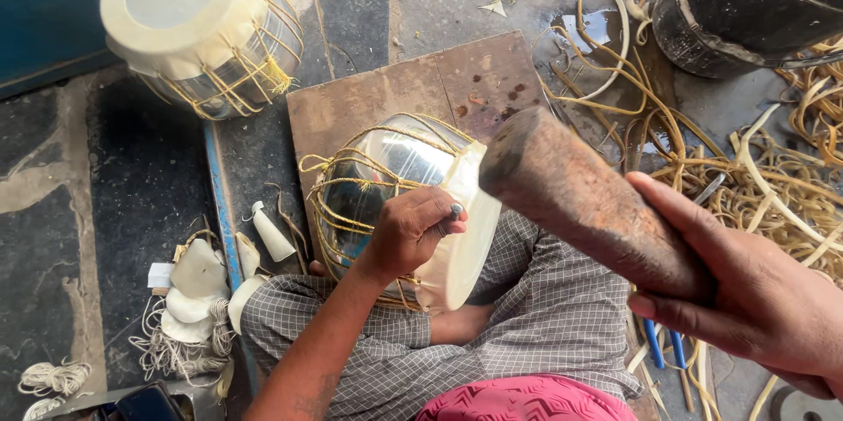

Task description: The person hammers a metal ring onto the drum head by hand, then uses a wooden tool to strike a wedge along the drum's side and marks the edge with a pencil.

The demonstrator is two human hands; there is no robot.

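A dark, stained concrete floor (140, 193) was seen, on which a worn wooden board (457, 87) was laid flat. A second laced drum (202, 26) was set on its side near a blue wall. Pale hide strips (773, 184) were scattered beside a black tub (746, 8), and cord bundles (53, 377), possibly cotton, were left nearby.
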